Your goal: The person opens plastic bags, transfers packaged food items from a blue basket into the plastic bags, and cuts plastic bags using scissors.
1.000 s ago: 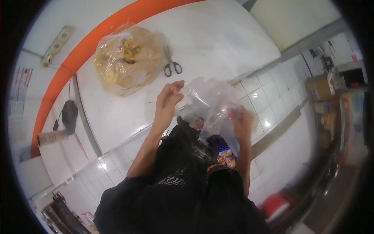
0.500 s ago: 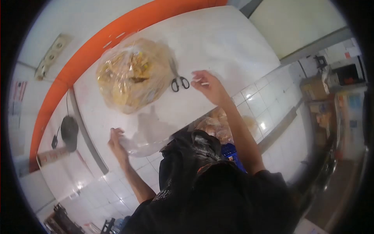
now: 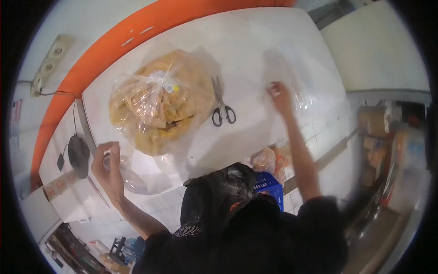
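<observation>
My left hand (image 3: 108, 168), at the left edge of the white table (image 3: 248, 50), has its fingers curled on a clear plastic bag (image 3: 134, 180) that spreads to its right. On the right side of the table, my right hand (image 3: 280, 98) is closed, with thin clear plastic (image 3: 299, 89) at its fingers and beyond them. Between the hands sits a large knotted clear bag (image 3: 159, 107) of yellowish-brown food, with a white label near its knot. Black-handled scissors (image 3: 221, 102) lie right of it, blades pointing away from me.
Near my body are a blue crate (image 3: 269, 188) and bagged brown items (image 3: 264, 160). A dark mouse-shaped object (image 3: 78, 156) with a cable lies at the left, below a power strip (image 3: 49, 64). Cardboard boxes (image 3: 374, 121) stand on shelves at the right.
My hands have moved from close together above the plastic to wide apart, the left to the table's left edge and the right outward. The view has shifted; the bagged brown items show more clearly.
</observation>
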`<state>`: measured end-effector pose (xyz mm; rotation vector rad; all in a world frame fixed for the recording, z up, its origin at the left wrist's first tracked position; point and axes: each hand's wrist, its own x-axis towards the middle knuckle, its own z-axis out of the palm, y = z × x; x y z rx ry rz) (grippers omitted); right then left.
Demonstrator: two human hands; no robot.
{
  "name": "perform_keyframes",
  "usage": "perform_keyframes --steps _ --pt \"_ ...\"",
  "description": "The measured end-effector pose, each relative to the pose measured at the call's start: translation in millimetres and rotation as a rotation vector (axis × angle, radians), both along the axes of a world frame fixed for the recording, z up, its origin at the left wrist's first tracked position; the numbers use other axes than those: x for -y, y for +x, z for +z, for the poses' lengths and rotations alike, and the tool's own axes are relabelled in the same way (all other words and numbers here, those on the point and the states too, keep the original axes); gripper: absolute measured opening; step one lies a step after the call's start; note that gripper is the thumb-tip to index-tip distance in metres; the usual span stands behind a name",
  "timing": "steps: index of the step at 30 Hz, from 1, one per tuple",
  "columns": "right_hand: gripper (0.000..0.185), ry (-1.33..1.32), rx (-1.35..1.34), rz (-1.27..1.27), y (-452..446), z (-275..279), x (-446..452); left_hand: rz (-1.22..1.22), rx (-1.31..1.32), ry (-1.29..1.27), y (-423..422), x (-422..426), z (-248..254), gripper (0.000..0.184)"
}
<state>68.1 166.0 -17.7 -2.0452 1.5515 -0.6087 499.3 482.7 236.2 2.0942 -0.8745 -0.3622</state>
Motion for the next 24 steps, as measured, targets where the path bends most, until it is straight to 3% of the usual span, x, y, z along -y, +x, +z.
perform_keyframes --steps 1,4,6,9,11,12,13,15,17,18,20,21,23,24 --pt "0.049 -0.134 -0.1 0.052 42.6 6.7 -28.8 -0.017 0.046 -0.056 -5.2 15.8 5.3 0.019" --pt "0.075 0.041 -0.08 0.182 132.6 38.4 -90.0 -0.07 0.161 -0.137 -31.4 59.1 27.4 0.017" --pt "0.078 0.13 -0.209 0.259 151.0 26.6 -115.2 -0.15 0.185 -0.147 -37.8 67.9 32.5 0.017" --pt "0.075 0.185 -0.262 0.23 134.2 26.3 -128.1 -0.461 -0.095 -0.102 -36.5 40.3 30.0 0.02" --pt "0.072 0.487 -0.09 0.088 101.8 28.3 -129.9 -0.78 -0.598 -0.209 -46.4 27.0 8.8 0.022" --pt "0.07 0.631 0.002 0.013 85.9 31.6 -131.7 -0.891 -0.691 -0.137 -62.7 26.7 -4.1 0.03" --pt "0.069 0.705 0.083 0.001 75.3 47.2 -137.3 -0.926 -0.674 -0.014 -83.9 29.7 -18.5 0.041" --pt "0.066 0.859 0.245 -0.013 58.5 95.9 -156.2 -0.672 -0.854 0.052 -136.6 26.4 -79.1 0.053" --pt "0.051 0.788 0.256 0.326 41.8 121.5 -156.0 -0.529 -1.102 0.158 -176.0 31.0 -138.6 0.051" --pt "0.044 0.754 0.256 0.493 28.4 129.7 -152.5 -0.614 -1.239 0.1 -189.7 36.0 -156.2 0.049" --pt "0.052 0.494 0.112 0.249 -21.3 87.5 -88.9 -0.774 -1.496 -0.038 -205.6 51.8 -180.8 0.045" --pt "0.062 0.32 -0.108 0.0 -28.6 107.6 -54.6 -0.86 -1.446 -0.017 -214.5 45.9 -183.8 0.04" --pt "0.096 -0.114 -0.202 -0.22 -104.2 48.9 33.3 -0.943 -1.291 0.003 -214.5 28.6 -188.4 0.031" --pt "0.116 -0.072 -0.228 -0.354 -158.6 6.2 87.0 -0.94 -1.262 0.036 -203.4 21.6 -187.1 0.03"
